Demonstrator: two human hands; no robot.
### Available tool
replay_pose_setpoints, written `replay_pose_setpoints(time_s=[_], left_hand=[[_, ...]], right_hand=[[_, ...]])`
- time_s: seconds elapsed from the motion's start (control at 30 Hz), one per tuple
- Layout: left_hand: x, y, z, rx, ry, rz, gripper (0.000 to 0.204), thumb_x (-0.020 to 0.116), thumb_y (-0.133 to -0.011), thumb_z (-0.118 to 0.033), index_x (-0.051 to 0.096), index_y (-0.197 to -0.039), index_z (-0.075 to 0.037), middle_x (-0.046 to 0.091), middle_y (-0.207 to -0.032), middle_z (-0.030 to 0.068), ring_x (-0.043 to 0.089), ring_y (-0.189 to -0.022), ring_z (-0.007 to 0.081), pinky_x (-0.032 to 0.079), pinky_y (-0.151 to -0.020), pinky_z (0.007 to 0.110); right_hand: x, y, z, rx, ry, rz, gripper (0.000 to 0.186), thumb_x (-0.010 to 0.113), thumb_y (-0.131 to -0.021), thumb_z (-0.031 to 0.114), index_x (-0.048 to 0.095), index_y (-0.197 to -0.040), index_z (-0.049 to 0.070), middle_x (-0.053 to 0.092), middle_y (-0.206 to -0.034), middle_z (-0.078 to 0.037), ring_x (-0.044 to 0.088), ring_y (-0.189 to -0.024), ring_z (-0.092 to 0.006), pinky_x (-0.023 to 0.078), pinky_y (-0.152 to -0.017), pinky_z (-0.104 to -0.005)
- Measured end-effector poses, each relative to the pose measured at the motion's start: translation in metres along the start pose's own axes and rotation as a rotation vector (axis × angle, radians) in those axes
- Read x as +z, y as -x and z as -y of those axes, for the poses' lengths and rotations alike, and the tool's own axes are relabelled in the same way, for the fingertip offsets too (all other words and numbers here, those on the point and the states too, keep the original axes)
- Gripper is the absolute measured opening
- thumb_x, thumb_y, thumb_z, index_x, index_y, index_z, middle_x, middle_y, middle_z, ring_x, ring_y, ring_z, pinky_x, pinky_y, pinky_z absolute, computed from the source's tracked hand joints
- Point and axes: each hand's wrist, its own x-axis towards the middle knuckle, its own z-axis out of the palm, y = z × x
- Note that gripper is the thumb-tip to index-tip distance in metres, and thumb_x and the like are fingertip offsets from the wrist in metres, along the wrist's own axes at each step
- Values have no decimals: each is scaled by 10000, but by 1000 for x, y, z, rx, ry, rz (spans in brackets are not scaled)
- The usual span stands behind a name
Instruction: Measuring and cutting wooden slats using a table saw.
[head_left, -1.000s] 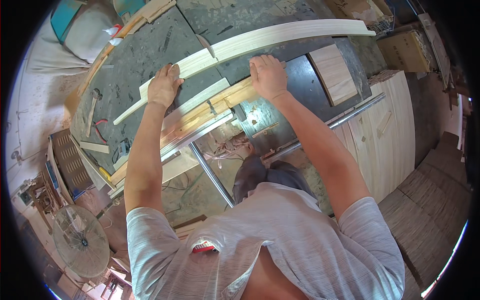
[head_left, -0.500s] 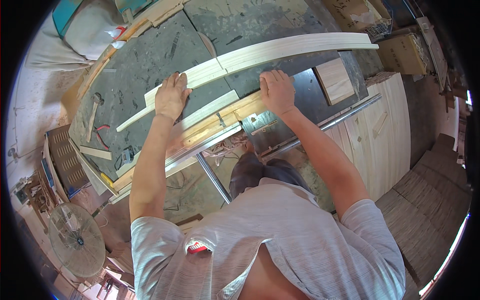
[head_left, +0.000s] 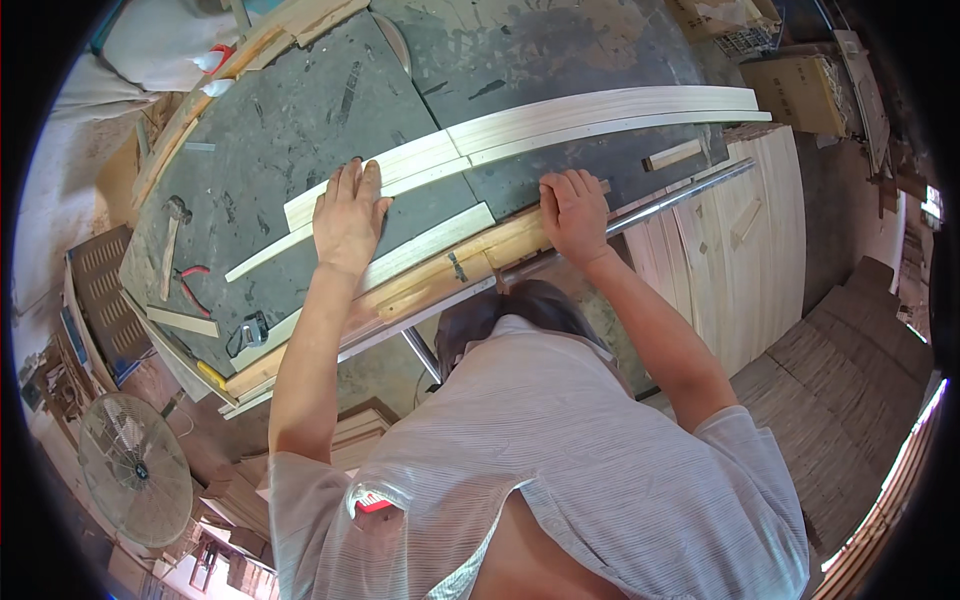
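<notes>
My left hand (head_left: 348,225) lies with fingers extended on long pale wooden strips (head_left: 600,115), which run across the dark table (head_left: 270,160). My right hand (head_left: 575,215) is curled over the edge of a yellowish wooden rail (head_left: 512,233), below the strips. A shorter pale strip (head_left: 430,242) lies along that rail, partly behind my left forearm. A round metal bar (head_left: 680,200) runs along the table's near right side.
A hammer (head_left: 170,250), red-handled pliers (head_left: 192,290), tape measure (head_left: 250,330) and short wood strip (head_left: 180,320) lie at left. Pale boards (head_left: 760,260) stand at right, below cardboard boxes (head_left: 795,95). A fan (head_left: 135,470) is at lower left, bags (head_left: 150,50) at upper left.
Both hands and the long strips sit lower and slightly rightward in the view. My torso reaches higher, covering more of the gap, and the pale square board at right is mostly covered by the strips.
</notes>
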Motion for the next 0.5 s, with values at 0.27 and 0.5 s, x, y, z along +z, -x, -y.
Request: replay_pose_setpoints(time_s=[0.27, 0.5], left_hand=[[-21, -14, -2, -47, 125, 34, 615, 804, -892, -298, 619, -1440, -88, 625, -1434, 155, 590, -1306, 364, 495, -1067, 463], [-19, -44, 23, -61, 268, 68, 403, 822, -896, -263, 740, -1239, -67, 686, -1134, 126, 624, -1061, 332, 498, -925, 458]], right_hand=[[-5, -8, 4, 46, 14, 103, 113, 725, -900, 99, 673, -1001, 99, 643, -888, -60, 595, -821, -299, 465, -764, -428], [-8, -13, 6, 71, 12, 173, 135, 726, -890, 50, 684, -1014, 81, 652, -903, -80, 592, -826, -306, 442, -760, -430]])
